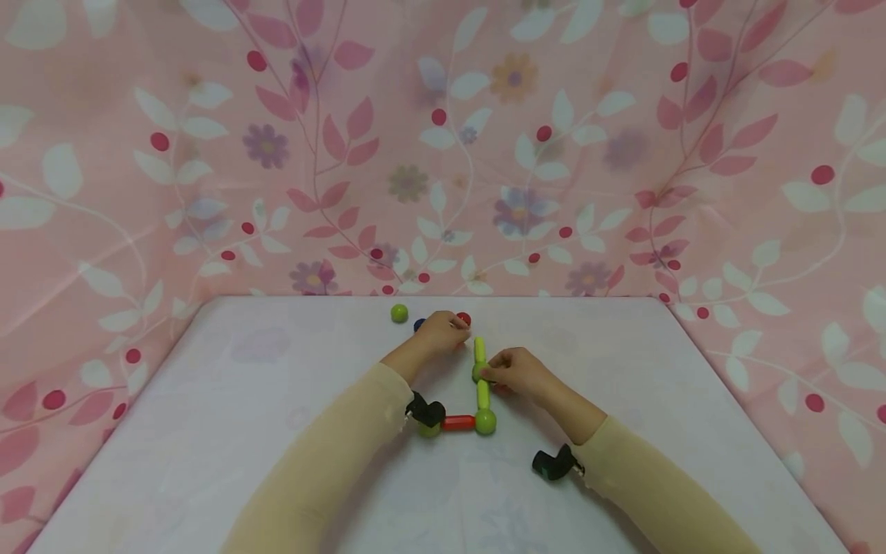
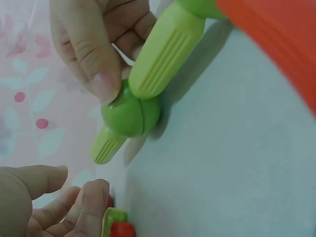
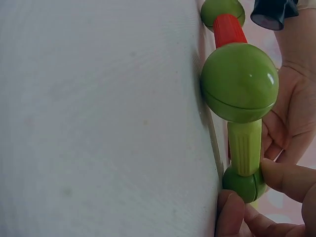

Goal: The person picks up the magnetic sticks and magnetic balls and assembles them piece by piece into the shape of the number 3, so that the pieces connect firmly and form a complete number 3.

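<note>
On the table lies a joined chain of green balls and sticks. My right hand [image 1: 521, 372] pinches its middle green ball [image 2: 131, 114] between thumb and fingers. From that ball one light green stick [image 1: 480, 349] points away. Another light green stick [image 3: 245, 148] joins it to a nearer green ball [image 1: 485, 421], where a red stick [image 1: 458, 422] leads left to a further green ball [image 1: 429, 428]. My left hand [image 1: 443, 331] hovers beyond the chain's far end, thumb and fingers apart with nothing between them. Small red and green pieces [image 2: 116, 219] lie close by its fingertips.
Near the table's back edge are a loose green ball [image 1: 399, 313], a blue piece [image 1: 419, 325] partly behind my left hand, and a red ball [image 1: 464, 318]. A pink floral cloth [image 1: 443, 154] hangs behind the white table [image 1: 623, 477].
</note>
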`<state>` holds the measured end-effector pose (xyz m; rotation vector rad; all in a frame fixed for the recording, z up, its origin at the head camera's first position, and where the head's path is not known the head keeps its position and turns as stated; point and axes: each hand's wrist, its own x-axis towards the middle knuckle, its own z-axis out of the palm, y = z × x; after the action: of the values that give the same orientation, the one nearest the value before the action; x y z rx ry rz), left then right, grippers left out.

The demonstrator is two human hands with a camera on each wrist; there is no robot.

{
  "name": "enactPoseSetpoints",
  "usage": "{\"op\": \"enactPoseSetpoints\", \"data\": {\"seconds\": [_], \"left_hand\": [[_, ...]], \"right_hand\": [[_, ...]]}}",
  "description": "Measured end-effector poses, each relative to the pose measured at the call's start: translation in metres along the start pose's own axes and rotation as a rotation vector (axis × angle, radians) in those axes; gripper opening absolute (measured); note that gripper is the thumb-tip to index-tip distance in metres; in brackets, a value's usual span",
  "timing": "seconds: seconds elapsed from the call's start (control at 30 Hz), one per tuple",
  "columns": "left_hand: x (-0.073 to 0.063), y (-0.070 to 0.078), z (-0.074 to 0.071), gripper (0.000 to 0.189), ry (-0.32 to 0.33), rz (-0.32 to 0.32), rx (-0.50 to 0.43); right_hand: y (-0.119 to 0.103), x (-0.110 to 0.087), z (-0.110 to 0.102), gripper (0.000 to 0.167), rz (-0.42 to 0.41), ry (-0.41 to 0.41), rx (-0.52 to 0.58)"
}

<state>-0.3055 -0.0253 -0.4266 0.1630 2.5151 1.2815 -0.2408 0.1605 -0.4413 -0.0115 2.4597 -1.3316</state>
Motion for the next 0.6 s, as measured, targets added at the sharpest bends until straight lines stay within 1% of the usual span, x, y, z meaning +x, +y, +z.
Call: {"op": "enactPoseSetpoints", "data": {"seconds": [0.13,0.27,0.4,0.5,0.6], "left_hand": [[0.005,0.003,-0.007,0.025,0.019,-0.028,-0.012],[0.011,0.002,-0.009,0.025,0.046,-0.036,-0.041],[0.018,-0.002,-0.007,0.022,0.101,-0.034,-0.049],[0.024,-0.006,-0.005,0.024,0.16,0.001,-0.052],[0.03,-0.009,-0.002,0.029,0.216,0.059,-0.047]], "right_hand": [[0.001,0.0,0.0,0.025,0.003,0.01,-0.013],[0.002,0.0,0.001,0.025,0.006,0.017,-0.026],[0.002,-0.001,0.002,0.026,-0.013,0.003,-0.013],[0.003,0.0,0.002,0.026,-0.02,-0.003,-0.013],[0.004,0.0,0.001,0.025,-0.013,-0.001,-0.023]]}}
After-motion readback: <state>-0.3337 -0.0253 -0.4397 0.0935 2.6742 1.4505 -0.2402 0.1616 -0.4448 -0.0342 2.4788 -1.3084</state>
